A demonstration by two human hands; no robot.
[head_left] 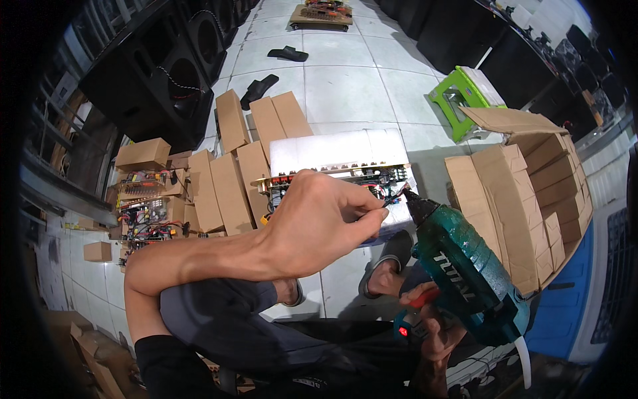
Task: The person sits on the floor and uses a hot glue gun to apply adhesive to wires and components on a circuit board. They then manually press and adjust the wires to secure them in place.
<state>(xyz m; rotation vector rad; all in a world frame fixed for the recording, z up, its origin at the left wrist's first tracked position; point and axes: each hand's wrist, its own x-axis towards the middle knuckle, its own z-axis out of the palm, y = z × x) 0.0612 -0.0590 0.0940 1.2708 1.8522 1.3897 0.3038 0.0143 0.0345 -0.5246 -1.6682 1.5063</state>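
My left hand reaches across a circuit board with dark and red parts along a metal edge. Its thumb and forefinger are pinched together on a thin dark wire by the board's right end. In my right hand is a teal hot glue gun, with a finger at its red trigger and a white glue stick sticking out of the back. The gun's nozzle is close to the wire; whether they touch I cannot tell. Under the board lies a white foam block. My left hand hides part of the board.
Brown cardboard boxes lie to the left, beside more circuit boards. An open carton with smaller boxes stands right, near a green step stool. Black speaker cabinets and slippers are farther off.
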